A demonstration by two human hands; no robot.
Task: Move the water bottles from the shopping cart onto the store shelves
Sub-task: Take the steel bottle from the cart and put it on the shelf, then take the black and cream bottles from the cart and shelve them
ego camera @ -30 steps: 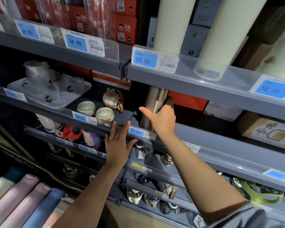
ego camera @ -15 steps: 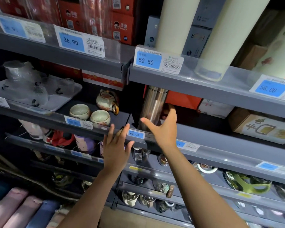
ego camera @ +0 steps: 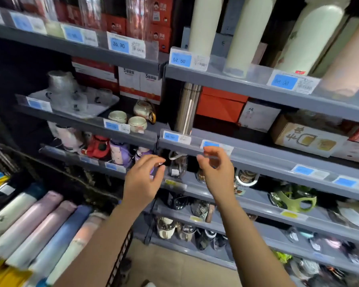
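A steel water bottle stands upright on the middle shelf, centre frame. Both hands hang empty just below it, the left hand and right hand with fingers loosely curled round nothing. More bottles lie in the shopping cart, lower left. Best reach down, grip one round its middle, and set it upright beside the steel one.

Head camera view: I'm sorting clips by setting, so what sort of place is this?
Most likely a shop's drinkware aisle: grey shelves edged with blue price tags, cream bottles and a steel flask on display, and more bottles lying in a cart at lower left.
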